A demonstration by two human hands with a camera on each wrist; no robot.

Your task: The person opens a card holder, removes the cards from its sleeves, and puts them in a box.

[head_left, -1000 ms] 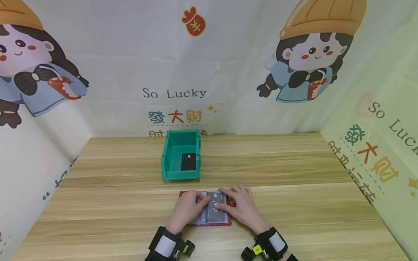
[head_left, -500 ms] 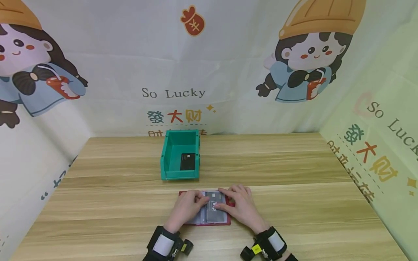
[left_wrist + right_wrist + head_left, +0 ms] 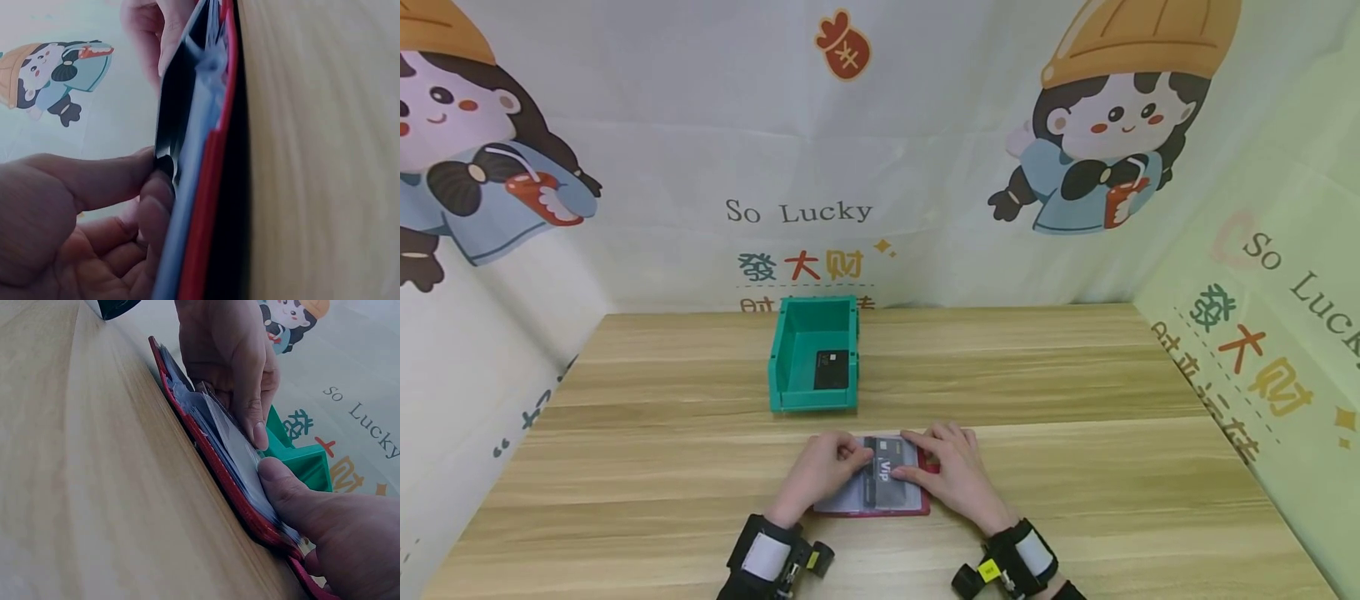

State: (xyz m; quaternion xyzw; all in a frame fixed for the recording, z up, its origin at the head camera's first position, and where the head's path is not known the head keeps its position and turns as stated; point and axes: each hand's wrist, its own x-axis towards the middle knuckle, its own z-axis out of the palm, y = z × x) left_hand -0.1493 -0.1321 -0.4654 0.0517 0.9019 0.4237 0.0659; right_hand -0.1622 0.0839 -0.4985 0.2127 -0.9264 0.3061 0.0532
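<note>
Head view: your left hand (image 3: 822, 467) is pinching the card (image 3: 891, 493) at its left edge; your spread right hand (image 3: 953, 471) is pressing it by thumb. It is lying over the holder (image 3: 838, 502), long axis pointing away.

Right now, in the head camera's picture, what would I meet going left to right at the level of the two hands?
The left hand → the grey VIP card → the right hand.

Wooden table (image 3: 1037, 375); pale backdrop (image 3: 940, 175), 2 cartoon figures (image 3: 1108, 150).
</note>
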